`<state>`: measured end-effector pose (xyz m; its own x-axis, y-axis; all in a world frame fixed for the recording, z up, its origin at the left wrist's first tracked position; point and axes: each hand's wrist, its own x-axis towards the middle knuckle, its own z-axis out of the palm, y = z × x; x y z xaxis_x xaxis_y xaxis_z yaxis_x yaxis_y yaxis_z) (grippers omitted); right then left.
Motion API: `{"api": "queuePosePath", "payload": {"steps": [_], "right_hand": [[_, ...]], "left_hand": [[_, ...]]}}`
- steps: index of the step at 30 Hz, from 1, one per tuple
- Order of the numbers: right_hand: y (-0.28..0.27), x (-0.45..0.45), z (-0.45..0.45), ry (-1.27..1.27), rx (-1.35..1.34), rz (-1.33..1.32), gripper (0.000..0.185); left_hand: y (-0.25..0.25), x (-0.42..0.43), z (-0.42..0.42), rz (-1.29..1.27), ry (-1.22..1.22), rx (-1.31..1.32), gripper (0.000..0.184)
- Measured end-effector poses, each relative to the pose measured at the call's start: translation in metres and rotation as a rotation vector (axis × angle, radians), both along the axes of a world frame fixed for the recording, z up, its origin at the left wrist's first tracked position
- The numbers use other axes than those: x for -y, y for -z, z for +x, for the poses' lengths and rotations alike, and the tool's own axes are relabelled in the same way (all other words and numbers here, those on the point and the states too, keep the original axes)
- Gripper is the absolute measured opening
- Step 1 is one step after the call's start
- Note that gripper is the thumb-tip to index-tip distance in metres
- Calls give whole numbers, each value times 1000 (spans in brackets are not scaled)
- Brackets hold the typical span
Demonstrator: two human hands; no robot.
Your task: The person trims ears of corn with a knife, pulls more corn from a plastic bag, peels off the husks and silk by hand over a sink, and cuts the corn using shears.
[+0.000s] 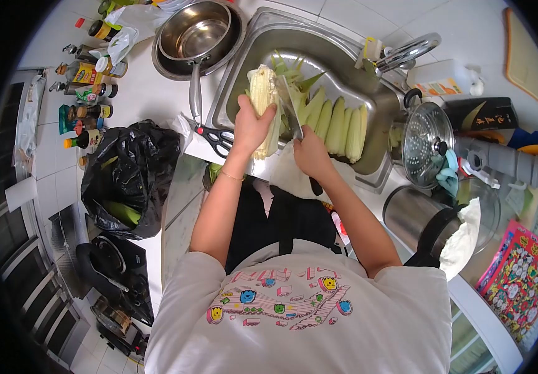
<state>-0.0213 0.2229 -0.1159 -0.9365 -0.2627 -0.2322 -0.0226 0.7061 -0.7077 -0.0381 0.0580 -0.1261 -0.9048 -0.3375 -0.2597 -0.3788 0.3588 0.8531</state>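
My left hand (254,124) is wrapped round an ear of corn (262,87) with its pale kernels bare, held upright above the near left edge of the sink (222,103). Loose husk hangs along the ear's lower right side. In my right hand (311,154) is a kitchen knife (289,106), its broad blade pointing away from me and close beside the corn. Whether the blade touches the ear I cannot tell. Several ears of corn in green husks (337,128) lie side by side in the sink, right of the knife, with loose husk leaves (297,71) behind them.
Black-handled scissors (219,140) lie left of the sink, below a steel saucepan (195,37). A black plastic bag (150,162) holding green husks stands at left. The faucet (409,53) is at the back right; a glass lid (428,143) and steel pot (415,215) stand right.
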Motion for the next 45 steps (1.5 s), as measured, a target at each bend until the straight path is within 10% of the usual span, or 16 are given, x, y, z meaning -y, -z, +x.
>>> {"api": "queuePosePath", "payload": {"steps": [3,14,45], "right_hand": [[-22,3,-19,228,719,-296,32],[-12,-33,-40,-52,68,10,28],[-12,4,3,-41,-47,295,19]], "left_hand": [[11,0,0,64,-41,-35,49],[21,27,2,249,-59,-63,44],[-11,-18,12,17,-133,-68,39]]}}
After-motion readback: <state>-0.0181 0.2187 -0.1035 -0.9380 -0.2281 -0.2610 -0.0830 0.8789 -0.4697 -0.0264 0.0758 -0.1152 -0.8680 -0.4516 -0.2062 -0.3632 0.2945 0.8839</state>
